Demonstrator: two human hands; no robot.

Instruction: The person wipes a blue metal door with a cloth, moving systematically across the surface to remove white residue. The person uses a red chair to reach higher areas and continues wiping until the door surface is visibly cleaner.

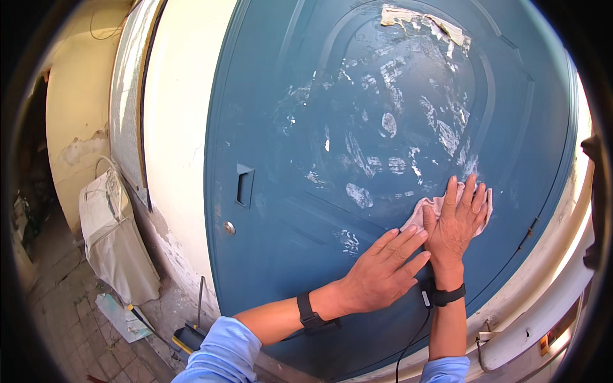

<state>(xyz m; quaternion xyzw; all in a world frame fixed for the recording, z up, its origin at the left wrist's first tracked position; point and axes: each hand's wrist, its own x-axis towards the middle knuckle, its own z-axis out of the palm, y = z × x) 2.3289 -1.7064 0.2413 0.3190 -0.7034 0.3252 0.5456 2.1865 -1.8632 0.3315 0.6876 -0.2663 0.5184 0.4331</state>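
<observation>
My right hand [452, 222] lies flat with fingers spread, pressing a pink cloth [482, 221] against a blue panelled door [287, 158]. The cloth is bunched under the palm, and part of it is hidden. Close beside the right wrist is my left hand [383, 275], its fingers slightly apart and nothing held in it. Whether its fingertips touch the cloth or the door I cannot tell. White smears and flaky patches [359, 195] mark the door's arched middle panel. Higher up, a torn strip of pale paper [426, 24] clings to the surface.
A recessed handle [244, 185] and a round lock [229, 227] sit on the door's left side. At lower left stand a covered object [115, 239] and a dustpan [189, 337] on brick paving [81, 340]. A white pipe [541, 306] curves along the right. A cable [412, 344] hangs from the right wristband.
</observation>
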